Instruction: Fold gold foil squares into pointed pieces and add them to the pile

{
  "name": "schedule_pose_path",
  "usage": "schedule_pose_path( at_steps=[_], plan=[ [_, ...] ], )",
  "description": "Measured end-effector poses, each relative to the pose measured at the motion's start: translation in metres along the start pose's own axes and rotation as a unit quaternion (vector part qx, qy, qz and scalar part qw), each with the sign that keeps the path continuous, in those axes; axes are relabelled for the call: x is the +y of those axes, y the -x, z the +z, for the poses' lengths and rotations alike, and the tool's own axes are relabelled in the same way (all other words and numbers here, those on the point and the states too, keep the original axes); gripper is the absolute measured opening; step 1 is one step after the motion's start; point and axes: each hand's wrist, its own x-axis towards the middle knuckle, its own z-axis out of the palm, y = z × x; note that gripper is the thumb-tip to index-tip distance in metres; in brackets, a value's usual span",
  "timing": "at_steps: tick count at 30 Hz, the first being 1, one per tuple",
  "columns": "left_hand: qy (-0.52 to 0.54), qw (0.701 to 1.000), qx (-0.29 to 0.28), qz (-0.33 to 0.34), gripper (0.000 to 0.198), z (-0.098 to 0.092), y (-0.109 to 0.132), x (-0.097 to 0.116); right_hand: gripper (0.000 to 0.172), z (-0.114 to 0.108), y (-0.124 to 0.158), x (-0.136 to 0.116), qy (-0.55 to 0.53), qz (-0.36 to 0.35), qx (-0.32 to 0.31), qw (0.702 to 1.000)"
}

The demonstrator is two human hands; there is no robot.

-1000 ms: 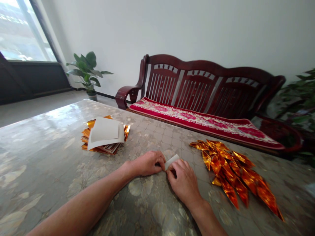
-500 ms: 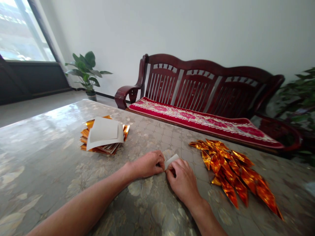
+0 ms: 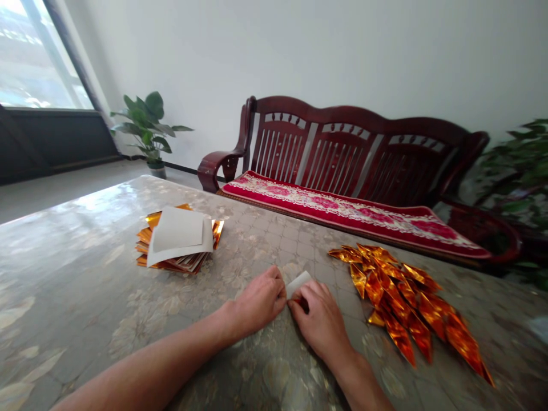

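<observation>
My left hand [image 3: 257,302] and my right hand [image 3: 317,322] meet at the middle of the table, pinching a small folded piece of white paper [image 3: 298,284] between their fingers. Most of that piece is hidden by my fingers, and a red-gold edge shows near my right fingertips. To the left lies a stack of gold foil sheets [image 3: 145,245] under loose white paper sheets [image 3: 177,231]. To the right of my right hand is a heap of folded gold-orange foil triangles [image 3: 400,302].
The glossy marble-patterned tabletop [image 3: 85,274] fills the foreground. Beyond its far edge stands a dark red wooden bench [image 3: 342,142] with a red floral cushion [image 3: 342,211]. A potted plant [image 3: 148,128] stands by a window [image 3: 38,57], with more foliage [image 3: 518,171] at the right.
The whole view has shifted slightly with my head. My hands sit a little lower in the picture, still pinching the white paper.
</observation>
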Motion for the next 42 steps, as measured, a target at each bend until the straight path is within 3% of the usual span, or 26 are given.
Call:
schedule_pose_path(
  at_steps=[12, 26, 34, 42],
  plan=[
    [-0.038, 0.999, -0.027, -0.019, 0.022, -0.001, 0.003, 0.009, 0.015, -0.010, 0.005, 0.012, -0.055, -0.005, -0.011, 0.998],
    [-0.065, 0.997, -0.006, -0.031, 0.025, 0.003, 0.002, 0.010, 0.016, -0.004, -0.004, 0.008, 0.005, 0.064, -0.026, 0.998],
    [-0.113, 0.993, -0.004, -0.021, 0.017, 0.003, -0.001, 0.012, 0.016, -0.004, -0.004, 0.007, 0.020, 0.072, -0.035, 0.997],
    [-0.150, 0.987, 0.003, -0.057, 0.011, 0.005, -0.002, 0.014, 0.013, -0.005, -0.005, 0.003, 0.067, 0.066, -0.041, 0.995]
  ],
)
